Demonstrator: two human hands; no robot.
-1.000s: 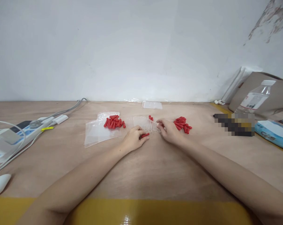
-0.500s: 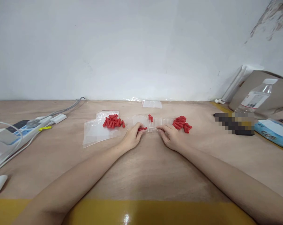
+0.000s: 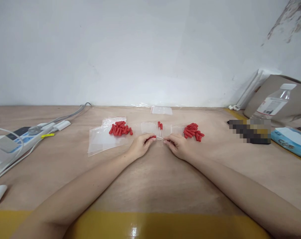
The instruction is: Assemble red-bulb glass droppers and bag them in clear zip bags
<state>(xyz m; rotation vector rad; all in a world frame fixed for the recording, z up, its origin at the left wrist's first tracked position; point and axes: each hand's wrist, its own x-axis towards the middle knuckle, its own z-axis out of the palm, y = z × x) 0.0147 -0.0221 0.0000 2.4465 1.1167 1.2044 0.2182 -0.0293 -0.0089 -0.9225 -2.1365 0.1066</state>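
Red cap pinched in L hand grip; R hand grip pinches clear tube opposite: best align them, push gently.

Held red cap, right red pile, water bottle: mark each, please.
Held red cap (image 3: 152,136), head view, its exposed end.
Right red pile (image 3: 193,130), head view, pile's middle.
Water bottle (image 3: 270,106), head view, its label.

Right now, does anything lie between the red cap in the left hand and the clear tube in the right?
Nothing visible. The cap and tube nearly meet between the left hand and right hand; the tube row lies behind them.
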